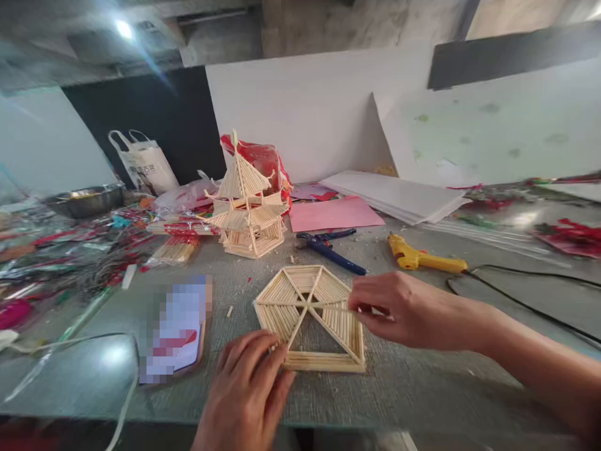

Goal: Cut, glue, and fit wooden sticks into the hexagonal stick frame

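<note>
A flat hexagonal panel of thin wooden sticks lies on the table, with spokes meeting at its middle. Most of its wedges are filled with rows of sticks; the wedge nearest me is largely open, with a few sticks along its outer edge. My left hand grips the panel's lower left edge, fingers curled and thumb close by. Over the right corner, my right hand has thumb and fingers pinched together at the end of a spoke. Whatever lies between those fingertips is hidden.
Behind the panel stand a stick-built pagoda and blue-handled pliers. A yellow glue gun with a black cord lies at right. A phone rests at left, beside a white cable. Pink paper and white boards lie farther back.
</note>
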Demonstrator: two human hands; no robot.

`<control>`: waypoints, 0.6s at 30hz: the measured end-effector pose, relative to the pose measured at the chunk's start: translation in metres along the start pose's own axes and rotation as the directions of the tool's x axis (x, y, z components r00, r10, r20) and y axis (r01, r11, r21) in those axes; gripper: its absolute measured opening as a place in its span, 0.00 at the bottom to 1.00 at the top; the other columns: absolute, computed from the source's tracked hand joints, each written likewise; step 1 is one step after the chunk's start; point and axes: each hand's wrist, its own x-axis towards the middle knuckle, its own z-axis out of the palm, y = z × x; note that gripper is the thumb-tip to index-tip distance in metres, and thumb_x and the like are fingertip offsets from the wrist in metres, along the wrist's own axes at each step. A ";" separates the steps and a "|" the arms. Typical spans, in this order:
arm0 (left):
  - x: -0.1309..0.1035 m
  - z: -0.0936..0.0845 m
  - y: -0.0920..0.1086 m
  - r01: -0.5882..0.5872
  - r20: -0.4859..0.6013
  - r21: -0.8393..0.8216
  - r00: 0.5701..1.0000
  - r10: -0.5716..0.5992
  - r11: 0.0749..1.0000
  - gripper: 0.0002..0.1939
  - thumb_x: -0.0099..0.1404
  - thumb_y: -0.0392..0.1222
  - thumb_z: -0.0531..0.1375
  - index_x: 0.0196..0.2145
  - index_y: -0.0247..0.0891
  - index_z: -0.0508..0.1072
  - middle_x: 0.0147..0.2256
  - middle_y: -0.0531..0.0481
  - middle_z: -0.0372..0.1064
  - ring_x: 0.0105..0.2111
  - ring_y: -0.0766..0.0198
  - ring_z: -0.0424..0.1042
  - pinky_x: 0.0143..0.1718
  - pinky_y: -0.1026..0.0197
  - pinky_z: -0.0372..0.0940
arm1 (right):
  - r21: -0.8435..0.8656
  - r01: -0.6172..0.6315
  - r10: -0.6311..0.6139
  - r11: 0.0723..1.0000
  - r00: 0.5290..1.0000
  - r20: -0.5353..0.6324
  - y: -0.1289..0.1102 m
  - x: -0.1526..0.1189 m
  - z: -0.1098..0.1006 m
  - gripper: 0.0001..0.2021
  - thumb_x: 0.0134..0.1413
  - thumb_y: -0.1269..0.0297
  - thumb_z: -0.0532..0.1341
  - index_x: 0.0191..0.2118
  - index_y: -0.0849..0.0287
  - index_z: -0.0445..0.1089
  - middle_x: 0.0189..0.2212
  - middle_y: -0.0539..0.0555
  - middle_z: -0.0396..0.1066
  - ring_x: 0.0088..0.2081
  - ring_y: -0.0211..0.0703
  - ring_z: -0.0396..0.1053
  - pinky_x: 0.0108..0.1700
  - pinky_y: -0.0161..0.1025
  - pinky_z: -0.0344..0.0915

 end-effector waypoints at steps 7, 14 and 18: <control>0.006 -0.019 -0.006 0.232 -0.022 -0.065 0.972 -0.234 0.971 0.05 0.64 0.33 0.51 0.32 0.37 0.64 0.28 0.50 0.66 0.31 0.66 0.67 0.34 0.64 0.62 | 0.260 -0.037 -0.042 0.965 0.956 0.289 0.001 -0.004 -0.009 0.08 0.49 0.74 0.54 0.32 0.59 0.68 0.25 0.46 0.65 0.26 0.29 0.60 0.29 0.28 0.55; 0.002 -0.006 -0.013 0.454 0.053 -0.172 0.891 -0.452 0.874 0.15 0.67 0.40 0.47 0.22 0.39 0.58 0.17 0.57 0.56 0.17 0.71 0.59 0.21 0.68 0.54 | 0.334 -0.149 0.010 0.931 0.923 0.385 0.011 -0.005 -0.011 0.08 0.43 0.77 0.54 0.29 0.61 0.67 0.22 0.45 0.62 0.24 0.28 0.57 0.26 0.27 0.54; 0.000 -0.009 -0.013 0.586 0.054 -0.259 0.802 -0.595 0.768 0.15 0.67 0.45 0.46 0.25 0.39 0.63 0.19 0.56 0.60 0.20 0.68 0.62 0.24 0.67 0.57 | 0.297 -0.176 0.049 0.938 0.919 0.390 0.009 -0.004 -0.010 0.06 0.44 0.76 0.53 0.28 0.60 0.66 0.21 0.45 0.61 0.22 0.27 0.55 0.23 0.26 0.52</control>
